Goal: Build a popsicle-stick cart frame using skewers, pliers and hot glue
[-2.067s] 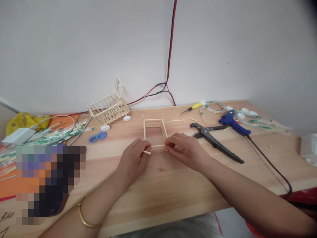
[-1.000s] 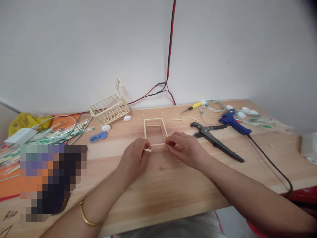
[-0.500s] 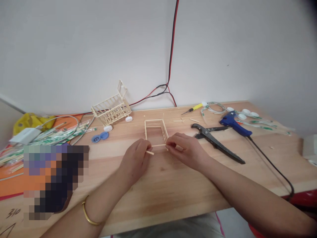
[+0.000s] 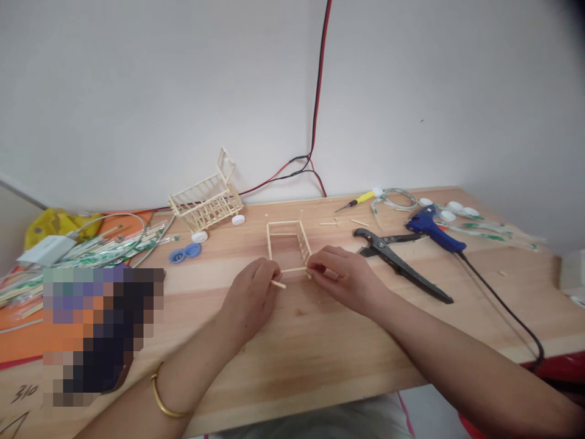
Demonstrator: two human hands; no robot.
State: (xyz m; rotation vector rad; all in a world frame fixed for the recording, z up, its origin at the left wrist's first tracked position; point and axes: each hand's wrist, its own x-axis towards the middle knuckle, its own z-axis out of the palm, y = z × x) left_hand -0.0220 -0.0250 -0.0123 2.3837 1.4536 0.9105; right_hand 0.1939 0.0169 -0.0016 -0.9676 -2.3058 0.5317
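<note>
A small open frame of thin wooden sticks (image 4: 303,239) stands in the middle of the table, between my hands. My left hand (image 4: 253,296) is closed at its near left corner, and a short stick (image 4: 279,285) juts out from those fingers toward the right. Thumb and fingers of my right hand (image 4: 347,277) pinch the near right corner, at the end of the front stick. My fingertips cover both near corners, so the joints there are hidden. Behind and to the left stands a stick-built cart (image 4: 205,204) with white bottle-cap wheels.
Right of my hands lie black cutting pliers (image 4: 402,265) and a blue glue gun (image 4: 434,228) with its cord. Farther back are a yellow-handled tool (image 4: 364,197) and white caps (image 4: 454,207). Blue caps (image 4: 185,252), wrapped sticks (image 4: 132,244) and a pixelated dark object (image 4: 105,341) lie left.
Almost nothing differs. Both hands keep their hold on the stick frame, and the short stick at my left hand has shifted very slightly.
</note>
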